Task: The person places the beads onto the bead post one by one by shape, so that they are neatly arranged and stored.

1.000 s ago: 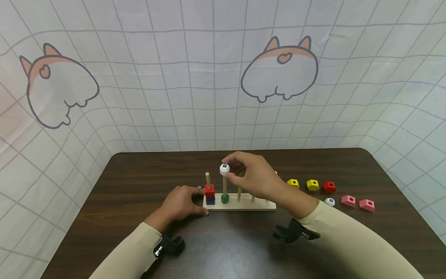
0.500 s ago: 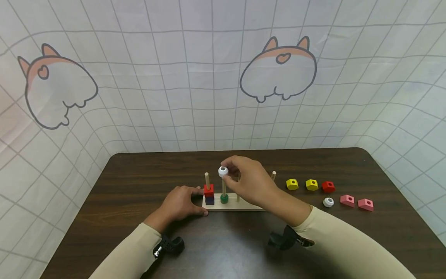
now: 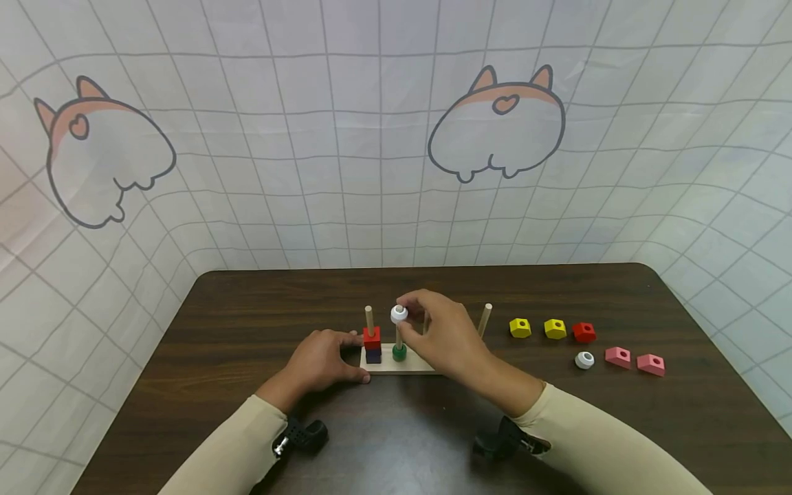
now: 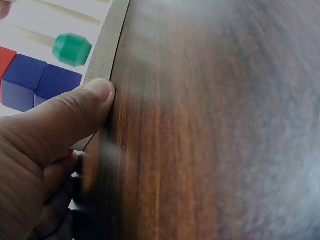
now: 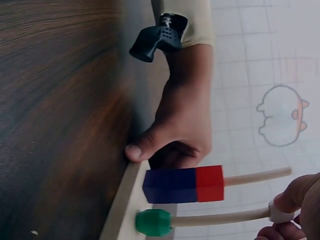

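My left hand (image 3: 322, 361) grips the left end of a pale wooden peg board (image 3: 405, 368), the thumb (image 4: 97, 92) pressed along its front edge. On the leftmost peg a red block (image 3: 372, 338) sits on top of dark blue blocks (image 4: 25, 75). A green bead (image 3: 399, 353) lies at the foot of the second peg. Around the tip of that same peg is a white bead (image 3: 399, 314), pinched between the thumb and fingers of my right hand (image 3: 454, 337). In the right wrist view the white bead (image 5: 280, 214) is partly hidden by the fingers. The right hand also covers much of the board.
Loose on the dark table (image 3: 235, 323) to the right are two yellow blocks (image 3: 555, 329), a red block (image 3: 584, 333), another white bead (image 3: 584, 359) and two pink blocks (image 3: 650, 365). A bare peg (image 3: 485, 320) rises behind my right forearm. A tiled-pattern curtain hangs behind the table.
My right hand has lowered the white bead from above the second peg onto its tip, which now shows in the hole. The left hand has stayed at the board's end.
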A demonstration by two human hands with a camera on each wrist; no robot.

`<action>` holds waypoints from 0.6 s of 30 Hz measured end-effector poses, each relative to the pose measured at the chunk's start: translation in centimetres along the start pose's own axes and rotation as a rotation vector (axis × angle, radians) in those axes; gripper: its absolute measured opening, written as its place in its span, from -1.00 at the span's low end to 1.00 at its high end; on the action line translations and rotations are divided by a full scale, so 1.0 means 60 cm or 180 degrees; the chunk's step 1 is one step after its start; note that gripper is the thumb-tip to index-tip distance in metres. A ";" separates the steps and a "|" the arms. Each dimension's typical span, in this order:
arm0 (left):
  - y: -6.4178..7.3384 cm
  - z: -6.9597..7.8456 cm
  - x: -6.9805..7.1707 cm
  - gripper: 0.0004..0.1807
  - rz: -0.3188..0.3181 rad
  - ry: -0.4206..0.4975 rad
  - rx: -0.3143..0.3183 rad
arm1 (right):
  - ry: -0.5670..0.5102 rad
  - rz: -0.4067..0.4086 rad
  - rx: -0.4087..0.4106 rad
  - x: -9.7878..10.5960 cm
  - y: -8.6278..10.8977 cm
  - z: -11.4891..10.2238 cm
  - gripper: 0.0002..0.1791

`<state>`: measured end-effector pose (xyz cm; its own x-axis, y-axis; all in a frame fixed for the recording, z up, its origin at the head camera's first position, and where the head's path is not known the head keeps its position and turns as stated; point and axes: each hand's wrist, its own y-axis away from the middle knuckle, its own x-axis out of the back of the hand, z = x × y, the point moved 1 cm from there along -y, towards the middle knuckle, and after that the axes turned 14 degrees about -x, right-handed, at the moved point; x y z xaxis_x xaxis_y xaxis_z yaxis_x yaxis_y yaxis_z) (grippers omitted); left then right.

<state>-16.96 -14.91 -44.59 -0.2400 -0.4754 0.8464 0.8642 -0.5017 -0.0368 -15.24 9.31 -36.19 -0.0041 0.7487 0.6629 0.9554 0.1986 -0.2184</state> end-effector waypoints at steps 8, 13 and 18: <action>-0.001 0.001 -0.001 -0.30 0.0012 -0.0012 0.0000 | -0.0177 0.0068 -0.0071 -0.012 0.005 0.012 -0.66; 0.000 0.000 -0.002 -0.30 0.0006 -0.0038 -0.0004 | -0.0267 0.0076 -0.0096 -0.018 0.008 0.019 -0.66; -0.001 -0.001 -0.003 -0.29 0.0000 -0.0049 0.0003 | -0.0377 0.0033 -0.0092 -0.024 0.010 0.026 -0.52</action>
<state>-17.01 -14.84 -44.78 -0.2331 -0.4641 0.8545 0.8646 -0.5011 -0.0363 -15.10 9.33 -38.42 -0.0273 0.8205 0.5711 0.9637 0.1733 -0.2030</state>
